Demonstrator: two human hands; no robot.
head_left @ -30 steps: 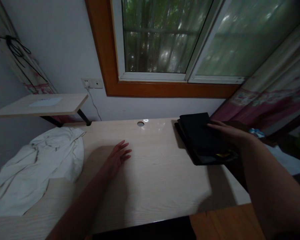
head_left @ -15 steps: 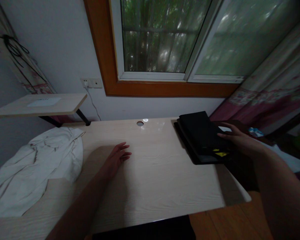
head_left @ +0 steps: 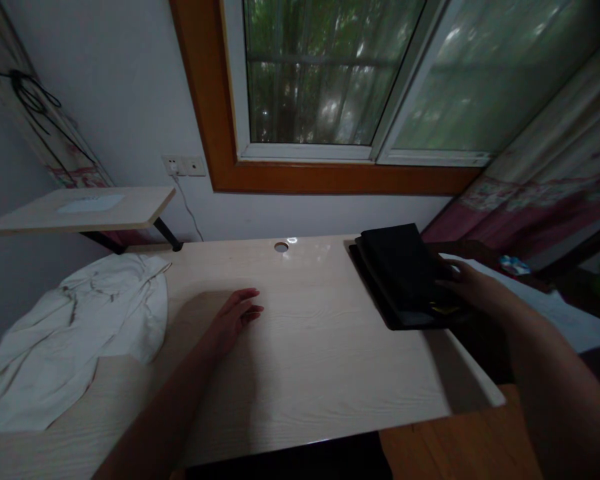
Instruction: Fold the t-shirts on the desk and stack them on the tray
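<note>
A person's left hand point(head_left: 234, 319) is over a desk point(head_left: 325, 373), between a cloth point(head_left: 90, 327) at left and a stack of folders point(head_left: 395, 263) at right, the right hand point(head_left: 477, 288) at the stack's right side; behind the cloth stands a shelf point(head_left: 143, 201) bearing paper point(head_left: 93, 203), with a window point(head_left: 315, 87) in the wall point(head_left: 290, 215) beyond.

text: none legible | paper point(head_left: 91, 203) on shelf point(head_left: 143, 205): marks blurred

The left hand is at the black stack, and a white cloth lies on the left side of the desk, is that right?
Not quite: the head view shows the right hand at the black stack, not the left hand. The white cloth does lie on the left side of the desk.
</note>
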